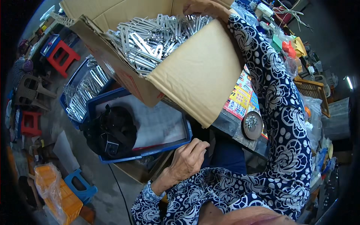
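While our right arm lies stretched along the side of the box, our right hand (204,6) is up at its far edge, wrist bent inward; its fingers are mostly out of sight, so we cannot tell whether they press, pinch or merely rest. And down near our lap, our left hand (188,159) has its fingers curled and drawn together, just beside the blue tray (189,131); the tips are hidden, and we can't say if anything is pinched there.

Outward now, to the metal clips (144,45): they fill the cardboard box (131,84) in a loose, shiny jumble, right within the right hand's reach. One wide flap (198,71) hangs folded out toward us, probably to leave the mouth free for the arm.

Next to the box, the blue tray carries a black bag (120,125) on its left half, perhaps parked there simply because there's room. Behind it, a blue bin (63,98) holds more clips, these lying more in line, likely to keep them tidy.

Over on the worktop (225,129), a small bowl (254,134) gathers tiny metal parts, presumably so they don't scatter, beside a colourful printed sheet (240,99). Farther out, on the floor: a red stool (63,56), a blue stool (80,185) and an orange crate (63,197) partly draped in clear plastic.
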Available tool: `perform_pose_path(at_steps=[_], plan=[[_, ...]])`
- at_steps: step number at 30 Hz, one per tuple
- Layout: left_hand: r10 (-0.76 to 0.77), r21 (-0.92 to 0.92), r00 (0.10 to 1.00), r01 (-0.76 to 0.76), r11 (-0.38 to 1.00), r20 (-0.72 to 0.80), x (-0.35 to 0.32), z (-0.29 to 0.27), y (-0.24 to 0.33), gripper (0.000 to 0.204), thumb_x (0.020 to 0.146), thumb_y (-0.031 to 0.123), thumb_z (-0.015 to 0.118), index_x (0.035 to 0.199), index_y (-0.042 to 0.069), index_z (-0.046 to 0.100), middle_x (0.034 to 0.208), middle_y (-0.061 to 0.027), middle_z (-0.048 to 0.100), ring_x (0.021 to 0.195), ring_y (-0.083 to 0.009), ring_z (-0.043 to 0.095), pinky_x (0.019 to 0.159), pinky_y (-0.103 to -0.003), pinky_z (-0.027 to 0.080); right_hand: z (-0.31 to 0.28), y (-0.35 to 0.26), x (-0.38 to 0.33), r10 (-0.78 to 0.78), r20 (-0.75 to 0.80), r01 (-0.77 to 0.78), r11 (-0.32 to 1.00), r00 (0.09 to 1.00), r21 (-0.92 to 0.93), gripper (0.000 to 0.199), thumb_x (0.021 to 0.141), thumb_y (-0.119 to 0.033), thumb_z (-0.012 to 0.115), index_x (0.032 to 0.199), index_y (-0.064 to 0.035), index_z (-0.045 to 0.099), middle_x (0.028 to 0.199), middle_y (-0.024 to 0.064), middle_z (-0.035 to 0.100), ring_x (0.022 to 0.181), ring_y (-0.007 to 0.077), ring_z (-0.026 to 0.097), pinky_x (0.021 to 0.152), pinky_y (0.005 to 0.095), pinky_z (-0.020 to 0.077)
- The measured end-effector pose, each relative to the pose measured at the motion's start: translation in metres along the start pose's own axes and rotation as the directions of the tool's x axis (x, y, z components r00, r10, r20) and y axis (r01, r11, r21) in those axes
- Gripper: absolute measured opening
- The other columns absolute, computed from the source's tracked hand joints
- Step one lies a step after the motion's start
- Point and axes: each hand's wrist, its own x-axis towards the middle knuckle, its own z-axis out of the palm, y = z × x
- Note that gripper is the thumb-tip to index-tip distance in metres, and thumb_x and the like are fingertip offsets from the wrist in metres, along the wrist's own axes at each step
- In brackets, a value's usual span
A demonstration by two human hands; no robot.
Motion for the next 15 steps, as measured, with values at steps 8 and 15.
perform_pose_path(at_steps=[8, 15], plan=[[-0.118, -0.103, 0.991, 0.124, 0.987, 0.068, 0.015, -0.008, -0.018, 0.016, 0.074, -0.004, 0.054, 0.090, -0.002, 0.054, 0.076, -0.0141, 0.053, 0.061, -0.0255, 0.054, 0.054, -0.031, 0.043, -0.001, 0.017, 0.016, 0.087, -0.035, -0.085, 0.994, 0.996, 0.065, 0.011, 0.081, -0.009, 0.056, 0.081, 0.0021, 0.058, 0.063, 0.0027, 0.055, 0.053, 0.0116, 0.054, 0.047, 0.0231, 0.0437], [-0.165, -0.260, 0.968, 0.212, 0.942, 0.191, 0.031, 0.002, -0.022, 0.014, 0.076, -0.001, 0.054, 0.091, -0.002, 0.054, 0.078, -0.0118, 0.053, 0.062, -0.0210, 0.053, 0.055, -0.029, 0.042, -0.017, 0.028, 0.016, 0.187, -0.062, -0.180, 0.979, 0.980, 0.096, 0.012, 0.081, -0.009, 0.056, 0.080, 0.0024, 0.057, 0.062, 0.0032, 0.055, 0.053, 0.0119, 0.054, 0.048, 0.0235, 0.0439]])
